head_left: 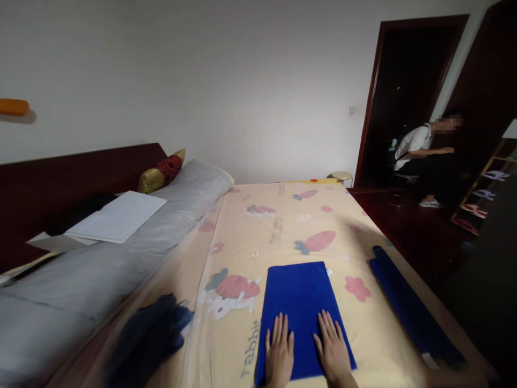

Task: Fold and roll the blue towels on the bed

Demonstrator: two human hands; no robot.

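A blue cloth (301, 302), a rectangle with a small white tag at its far right corner, lies flat on the bed. Palm down on its near left part rests my left hand (279, 350), fingers stretched out. My right hand (334, 347) presses flat on the near right part, its fingers also extended and slightly spread. Neither hand grips anything. Along the bed's right edge lies another blue cloth (412, 307), folded into a long narrow strip, apart from my hands. A dark crumpled cloth (147, 337) sits to the left.
The bed (238, 250) has a patterned cream sheet. Leftward are a long grey bolster (177, 202), a white board (121, 215) and a red-gold pillow (163, 171). A person (416, 145) sits by the door, near a shoe rack (480, 188). A stool (342, 175) stands beyond the bed.
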